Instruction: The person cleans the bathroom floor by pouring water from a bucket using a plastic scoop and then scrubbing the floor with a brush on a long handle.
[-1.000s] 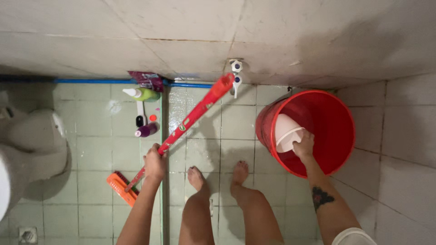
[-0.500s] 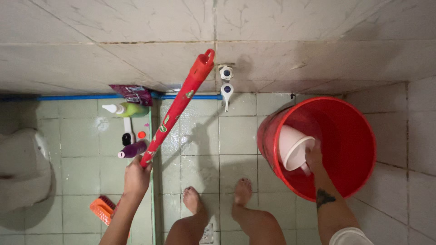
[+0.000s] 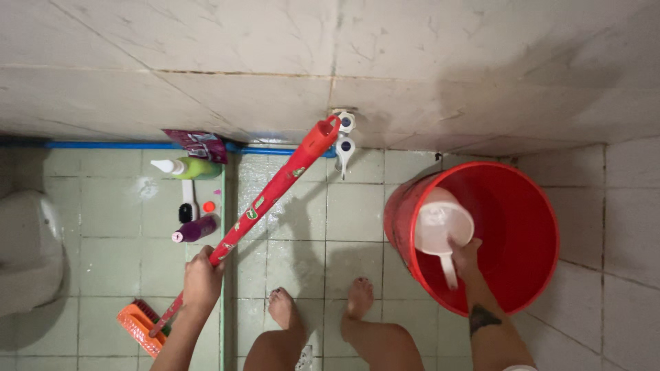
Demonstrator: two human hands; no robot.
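Head view: left hand [image 3: 201, 280] clenched around long red plastic brush handle [image 3: 265, 199], orange bristle head [image 3: 141, 325] down on green floor tiles. Right hand [image 3: 466, 255] grasping white plastic dipper [image 3: 440, 230] inside round red bucket [image 3: 536, 206]. Best scooped level, handle kept steady.

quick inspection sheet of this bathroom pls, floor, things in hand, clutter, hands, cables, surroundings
surface: pale green tiled floor, wet sheen.
job's things: red-handled brush slanting up toward the wall, orange brush head on the floor; white dipper inside the red bucket.
clutter: green bottle, purple bottle, maroon sachet.
hands: left hand grips the brush handle; right hand holds the dipper's handle.
cables: nothing seen.
surroundings: white toilet at left, wall taps, blue pipe, own bare feet.
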